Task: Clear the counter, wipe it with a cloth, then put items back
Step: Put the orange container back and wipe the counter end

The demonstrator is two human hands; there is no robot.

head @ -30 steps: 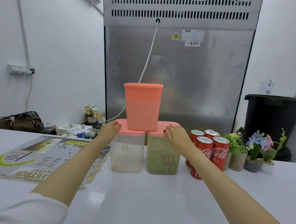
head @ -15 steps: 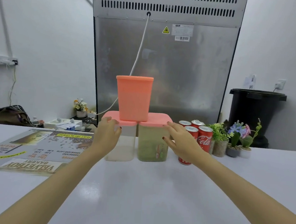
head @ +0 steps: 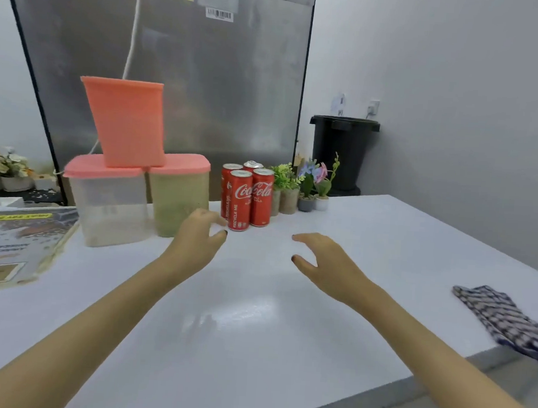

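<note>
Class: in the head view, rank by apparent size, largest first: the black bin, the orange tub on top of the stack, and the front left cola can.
1. orange tub
2. black bin, though it stands much farther back, so its true size may well be greater
3. front left cola can

A black bin (head: 342, 151) stands beside the steel refrigerator (head: 206, 81), below a wall socket (head: 374, 106).

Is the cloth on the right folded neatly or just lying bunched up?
Bunched. The checked cloth lies rumpled by the counter's right edge, with uneven folds and its far end cut off by the frame. Neither hand touches it.
</note>
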